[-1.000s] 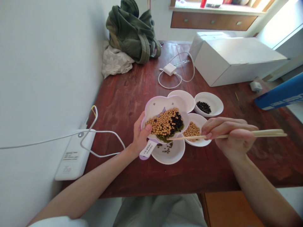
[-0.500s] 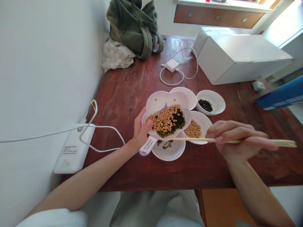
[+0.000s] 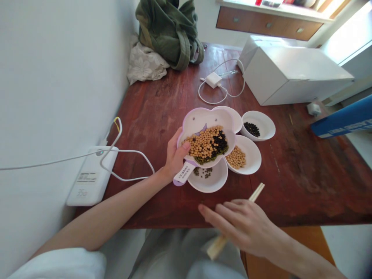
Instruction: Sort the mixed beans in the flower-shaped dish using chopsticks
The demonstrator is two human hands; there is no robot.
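My left hand (image 3: 175, 155) grips a white, purple-rimmed scalloped bowl (image 3: 194, 116) by its left side, thumb over the rim. Yellow soybeans (image 3: 203, 141), black beans (image 3: 220, 142) and green mung beans (image 3: 205, 159) lie inside it. Its labelled handle (image 3: 184, 173) points toward me. Low at the table's front edge, my right hand (image 3: 241, 224) holds a pair of wooden chopsticks (image 3: 257, 192) tucked under the palm. Its index finger stretches out, the tip at the tabletop; whether it touches a bean there is hidden.
Under and beside the held bowl are a white bowl with mung beans (image 3: 210, 186), one with soybeans (image 3: 253, 157), one with black beans (image 3: 266, 124), and another white bowl (image 3: 236, 116). A power bank (image 3: 90, 180), charger (image 3: 213, 80), white box (image 3: 290, 73), blue box (image 3: 345, 118) and green bag (image 3: 167, 35) surround them.
My right hand has moved down and left, away from the bowl's rim, and turned the chopsticks back under the palm with the index finger extended. The left hand still holds the bowl.
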